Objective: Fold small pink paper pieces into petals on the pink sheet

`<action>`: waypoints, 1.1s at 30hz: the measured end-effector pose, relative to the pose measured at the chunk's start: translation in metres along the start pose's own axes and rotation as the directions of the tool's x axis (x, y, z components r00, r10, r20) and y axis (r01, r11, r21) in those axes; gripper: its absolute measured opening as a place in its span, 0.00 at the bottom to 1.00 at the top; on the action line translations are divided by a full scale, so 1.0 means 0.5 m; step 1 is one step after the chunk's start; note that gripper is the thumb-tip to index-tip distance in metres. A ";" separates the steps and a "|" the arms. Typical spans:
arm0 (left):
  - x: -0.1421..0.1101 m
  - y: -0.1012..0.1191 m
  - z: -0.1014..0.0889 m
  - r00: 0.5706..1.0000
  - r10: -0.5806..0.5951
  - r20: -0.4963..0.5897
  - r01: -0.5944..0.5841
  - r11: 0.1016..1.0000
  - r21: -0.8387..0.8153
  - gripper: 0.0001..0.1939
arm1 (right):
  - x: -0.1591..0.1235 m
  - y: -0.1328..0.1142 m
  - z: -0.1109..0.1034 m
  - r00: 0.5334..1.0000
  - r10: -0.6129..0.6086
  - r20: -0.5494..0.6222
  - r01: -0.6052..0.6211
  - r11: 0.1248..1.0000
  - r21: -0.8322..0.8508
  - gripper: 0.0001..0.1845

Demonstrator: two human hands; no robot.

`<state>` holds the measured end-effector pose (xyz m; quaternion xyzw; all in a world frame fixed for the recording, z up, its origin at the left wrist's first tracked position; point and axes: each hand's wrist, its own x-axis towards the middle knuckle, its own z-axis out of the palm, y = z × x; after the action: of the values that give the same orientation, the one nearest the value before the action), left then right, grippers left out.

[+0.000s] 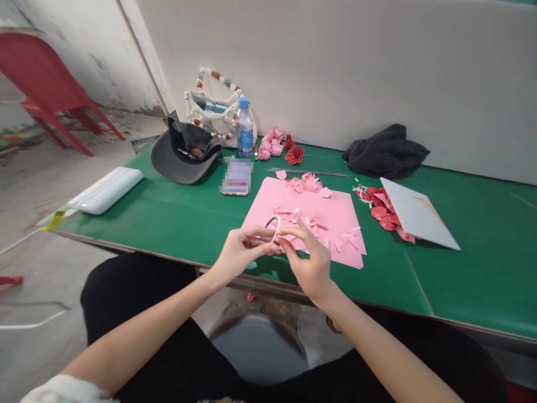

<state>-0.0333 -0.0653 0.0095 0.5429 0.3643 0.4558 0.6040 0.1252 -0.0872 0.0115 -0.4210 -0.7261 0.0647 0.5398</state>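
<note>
My left hand (pixel 243 251) and my right hand (pixel 308 260) pinch a narrow curled white strip (pixel 276 227) between their fingertips, just above a pink paper sheet (pixel 342 215). A thin dark wire loop (pixel 271 222) curves out of the strip, though its ends are hidden by my fingers. Many small pink paper scraps (pixel 319 226) lie scattered on the sheet beneath my right hand. Toward the sheet's far edge sits a heap of cut pink pieces (pixel 305 183).
The green table (pixel 474 268) also holds pink paper flowers (pixel 271 144), a red paper rose (pixel 295 154), red cut pieces (pixel 380 211), a white board (pixel 417 212), a phone (pixel 237 178), a water bottle (pixel 244 129), a cap (pixel 184 155), and dark cloth (pixel 386 151).
</note>
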 end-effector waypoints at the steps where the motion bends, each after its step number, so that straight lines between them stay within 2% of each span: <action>1: 0.000 -0.001 0.001 1.000 -0.001 0.008 0.001 1.000 0.001 0.14 | 0.001 0.000 0.001 1.000 0.010 -0.005 -0.010 1.000 0.008 0.11; 9: 0.001 -0.012 0.002 0.999 -0.008 0.042 0.009 0.999 -0.036 0.14 | 0.005 -0.001 0.000 0.995 0.104 -0.010 -0.103 0.991 0.091 0.13; 11: 0.001 -0.011 0.001 0.999 -0.006 0.040 0.007 0.999 -0.039 0.13 | 0.004 0.001 0.000 0.997 0.082 -0.008 -0.081 0.994 0.078 0.16; 17: 0.003 -0.006 -0.001 0.999 0.032 0.033 -0.032 0.999 -0.017 0.12 | -0.008 0.011 0.004 0.994 -0.111 0.003 0.110 0.992 0.067 0.19; 22: 0.000 -0.003 0.000 0.995 0.022 0.096 -0.026 0.999 0.037 0.11 | -0.005 0.013 0.005 0.997 -0.062 -0.039 0.065 0.994 0.082 0.14; 26: -0.004 0.005 0.003 0.987 0.089 0.131 -0.115 0.971 0.210 0.10 | 0.004 0.017 0.000 1.000 -0.020 -0.017 0.021 1.000 0.014 0.11; 29: -0.004 0.008 0.003 0.977 0.179 0.119 -0.212 0.898 0.385 0.10 | 0.005 0.022 -0.004 1.000 0.024 0.014 -0.023 1.000 -0.009 0.09; 33: 0.000 0.007 -0.002 0.954 0.283 0.095 -0.292 0.816 0.500 0.09 | 0.003 0.023 -0.005 0.998 0.006 0.067 -0.003 0.999 -0.052 0.08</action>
<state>-0.0348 -0.0647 0.0127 0.7349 0.3805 0.4252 0.3665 0.1335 -0.0795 0.0074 -0.4340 -0.7445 0.0612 0.5036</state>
